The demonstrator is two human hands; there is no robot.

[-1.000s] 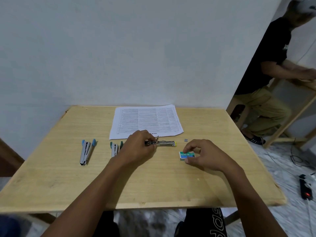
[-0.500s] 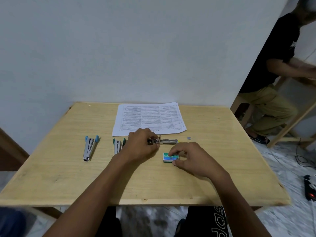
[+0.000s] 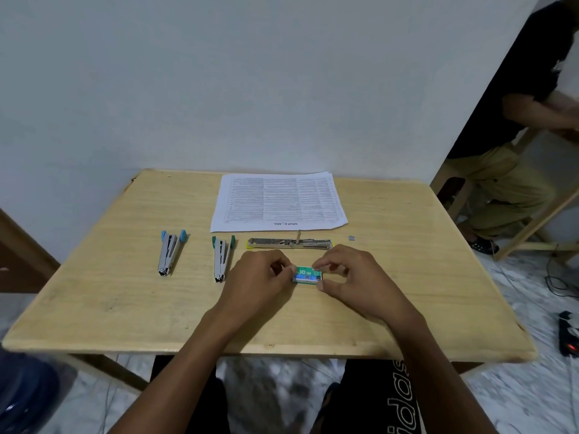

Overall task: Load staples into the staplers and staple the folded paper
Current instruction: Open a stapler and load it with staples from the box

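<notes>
Both hands have shifted since a second ago: the left hand (image 3: pixel 261 278) has let go of the yellow stapler (image 3: pixel 289 243) and joined the right hand (image 3: pixel 351 277), fingertips of each pinching an end of the green staple box (image 3: pixel 307 275) on the table (image 3: pixel 125 308). Beyond them that stapler lies flat and fully opened, untouched, just before the printed paper (image 3: pixel 279 200). Green stapler (image 3: pixel 221 256) and blue stapler (image 3: pixel 170 253) sit to the left.
</notes>
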